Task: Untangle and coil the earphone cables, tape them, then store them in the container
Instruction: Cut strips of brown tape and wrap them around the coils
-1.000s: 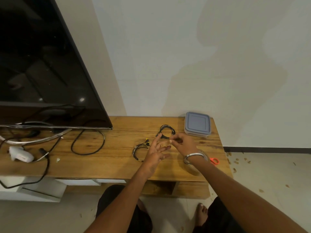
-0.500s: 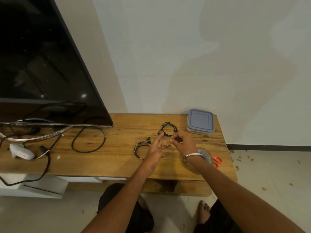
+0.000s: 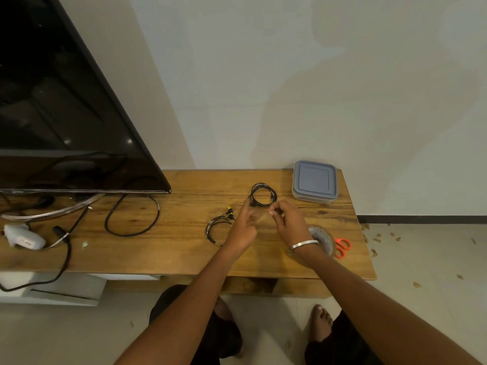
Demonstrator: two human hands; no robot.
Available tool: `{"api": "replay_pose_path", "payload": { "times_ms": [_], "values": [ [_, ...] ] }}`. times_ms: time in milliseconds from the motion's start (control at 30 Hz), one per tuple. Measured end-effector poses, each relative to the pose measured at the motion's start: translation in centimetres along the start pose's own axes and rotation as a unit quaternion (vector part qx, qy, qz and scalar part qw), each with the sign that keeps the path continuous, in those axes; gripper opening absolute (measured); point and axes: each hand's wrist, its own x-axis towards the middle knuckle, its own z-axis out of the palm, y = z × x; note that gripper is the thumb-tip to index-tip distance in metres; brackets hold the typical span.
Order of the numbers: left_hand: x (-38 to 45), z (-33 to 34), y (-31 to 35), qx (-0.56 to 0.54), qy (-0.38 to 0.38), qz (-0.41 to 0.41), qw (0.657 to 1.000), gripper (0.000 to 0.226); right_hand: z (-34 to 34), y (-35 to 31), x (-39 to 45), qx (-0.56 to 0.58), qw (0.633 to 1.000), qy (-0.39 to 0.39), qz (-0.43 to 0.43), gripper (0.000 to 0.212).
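Note:
Two black earphone cables lie coiled on the wooden table (image 3: pixel 171 248): one coil (image 3: pixel 263 194) toward the back, the other (image 3: pixel 218 227), with yellow-tipped buds, just left of my left hand. My left hand (image 3: pixel 242 229) hovers over the table with its fingers stretched out. Close beside it, my right hand (image 3: pixel 288 222), a metal bangle on its wrist, pinches a faint strip of clear tape (image 3: pixel 259 217) that reaches toward my left fingers. The tape roll (image 3: pixel 322 237) sits partly hidden under my right wrist. A grey lidded container (image 3: pixel 315 180) stands shut at the back right.
Orange-handled scissors (image 3: pixel 342 247) lie right of the tape roll near the table's right edge. A large TV (image 3: pixel 66 114) fills the left, with black cords (image 3: pixel 131 219) and a white device (image 3: pixel 23 237) below it. My feet are under the table's front edge.
My left fingers have drawn closer together and point more upright. My right hand keeps its pinch beside them. The cables, container and scissors have not moved.

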Motion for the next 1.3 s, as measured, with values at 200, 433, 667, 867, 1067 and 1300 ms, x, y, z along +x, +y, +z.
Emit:
{"api": "replay_pose_path", "payload": {
  "times_ms": [200, 433, 667, 867, 1067, 1300],
  "values": [
    [3.6, -1.0, 0.0, 0.157, 0.174, 0.098, 0.967, 0.042, -0.8, 1.5, 0.8, 0.023, 0.999, 0.023, 0.035, 0.003],
    [10.3, -0.3, 1.2, 0.329, 0.174, 0.044, 0.927, 0.043, -0.8, 3.6, 0.6, 0.031, 0.996, 0.016, 0.083, 0.004],
    [12.0, 0.9, 1.3, 0.446, 0.206, 0.003, 0.871, 0.030, -0.7, 3.9, 0.6, 0.060, 0.995, 0.011, 0.080, 0.005],
    [11.5, 1.4, 1.7, 0.488, 0.178, -0.004, 0.854, 0.016, -0.3, 4.0, 0.4, 0.070, 0.994, 0.017, 0.081, 0.005],
    [11.3, 1.7, 0.8, 0.569, 0.146, 0.026, 0.809, 0.033, -0.4, 4.2, 0.4, 0.069, 0.994, 0.016, 0.083, 0.005],
    [11.4, 1.2, 1.1, 0.536, 0.102, 0.054, 0.836, 0.024, -0.3, 4.4, 0.4, 0.074, 0.993, 0.019, 0.091, 0.007]
  ]
}}
